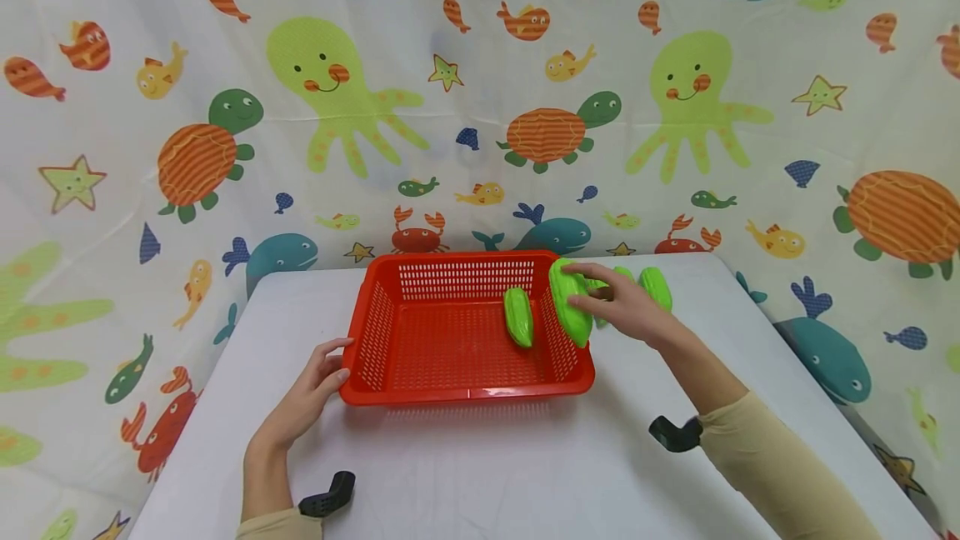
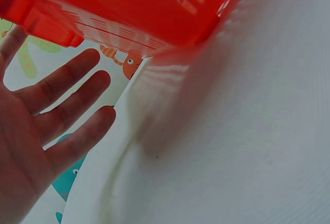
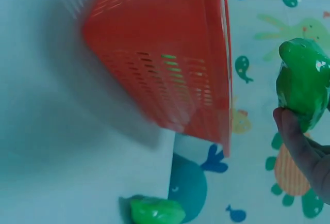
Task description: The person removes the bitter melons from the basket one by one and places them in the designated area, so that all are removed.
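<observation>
A red plastic basket [image 1: 450,397] with slotted walls stands on the white table. Inside it, toward the right, lies a glossy green ridged vegetable [image 1: 518,317]. My right hand [image 1: 626,304] pinches another long green ridged vegetable [image 1: 568,307] between thumb and fingers, over the basket's right rim. In the right wrist view that held vegetable [image 3: 304,82] is raised beyond the basket wall [image 3: 154,79]. At the basket's left side my left hand [image 1: 303,394] touches the rim with its fingertips. The left wrist view shows its fingers [image 2: 67,79] straight and spread; the thumb is hidden there.
Right of the basket, several more green vegetables [image 1: 656,288] lie on the white table [image 1: 465,473], partly hidden behind my right hand. A curtain [image 1: 480,65] printed with sea animals hangs along the table's back edge and both sides.
</observation>
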`<control>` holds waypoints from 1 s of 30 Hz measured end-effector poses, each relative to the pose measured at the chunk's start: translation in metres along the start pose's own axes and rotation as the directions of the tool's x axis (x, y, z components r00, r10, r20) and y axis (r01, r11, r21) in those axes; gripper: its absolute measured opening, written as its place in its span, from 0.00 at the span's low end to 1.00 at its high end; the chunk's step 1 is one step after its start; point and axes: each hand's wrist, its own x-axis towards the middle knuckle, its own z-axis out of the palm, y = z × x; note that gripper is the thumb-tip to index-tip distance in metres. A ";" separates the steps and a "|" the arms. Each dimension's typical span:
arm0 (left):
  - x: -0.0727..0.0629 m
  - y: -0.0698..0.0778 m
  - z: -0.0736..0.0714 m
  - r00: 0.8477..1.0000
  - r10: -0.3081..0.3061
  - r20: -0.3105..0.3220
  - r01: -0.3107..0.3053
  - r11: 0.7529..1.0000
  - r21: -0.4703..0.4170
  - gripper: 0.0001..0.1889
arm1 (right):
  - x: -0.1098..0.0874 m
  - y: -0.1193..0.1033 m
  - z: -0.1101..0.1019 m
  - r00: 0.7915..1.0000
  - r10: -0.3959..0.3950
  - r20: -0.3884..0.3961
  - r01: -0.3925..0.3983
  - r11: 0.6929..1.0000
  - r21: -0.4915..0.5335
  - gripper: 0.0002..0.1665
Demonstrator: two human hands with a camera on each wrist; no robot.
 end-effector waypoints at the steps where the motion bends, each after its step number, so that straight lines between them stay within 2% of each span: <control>1: 0.000 0.000 0.000 1.000 -0.001 0.001 0.001 1.000 -0.001 0.29 | -0.003 0.003 -0.002 1.000 0.005 -0.010 -0.005 1.000 0.002 0.33; 9: 0.001 0.000 0.000 1.000 0.001 0.003 -0.001 1.000 -0.008 0.30 | -0.028 0.031 -0.011 0.992 0.078 -0.099 -0.079 0.997 -0.003 0.37; 20: 0.001 0.000 -0.001 1.000 -0.004 0.004 0.004 1.000 -0.003 0.29 | -0.043 0.063 -0.017 0.977 0.175 -0.120 -0.175 0.984 0.012 0.40; 30: 0.000 0.001 0.000 1.000 -0.008 0.003 0.008 1.000 -0.006 0.29 | -0.050 0.091 -0.016 0.975 0.176 -0.137 -0.182 0.983 -0.030 0.39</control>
